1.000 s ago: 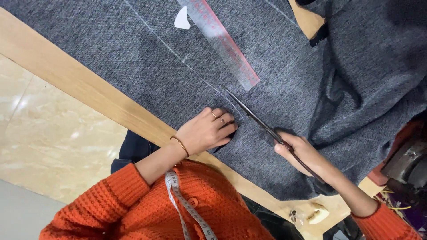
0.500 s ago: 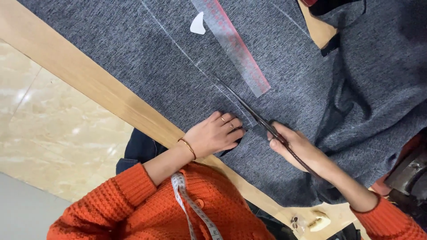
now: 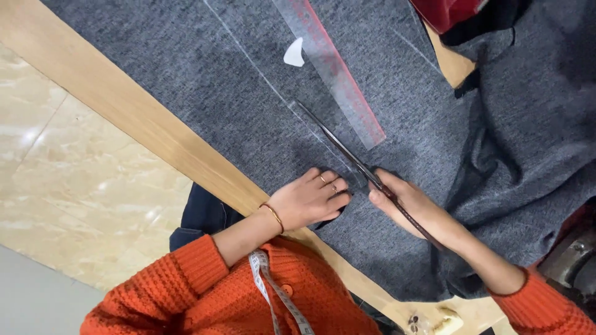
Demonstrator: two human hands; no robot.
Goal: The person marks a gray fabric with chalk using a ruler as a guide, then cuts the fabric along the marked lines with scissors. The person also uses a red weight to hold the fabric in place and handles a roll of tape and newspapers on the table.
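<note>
Right hand: the right hand (image 3: 410, 205) grips long scissors (image 3: 347, 155), fingers curled tight around the handles, blades pointing to 11 o'clock along a chalk line.
Left hand: the left hand (image 3: 310, 200) lies flat on the grey cloth (image 3: 205, 80), fingers pressed together beside the cut.
Nearby: a clear ruler (image 3: 335, 68) and white chalk (image 3: 294, 53) lie at 12 o'clock, beyond the blade tips.
Edge: a wooden table (image 3: 130, 118) border runs diagonally; cloth bunches at 3 o'clock.
Room: pale tiled floor (image 3: 68, 186) at 9 o'clock.
</note>
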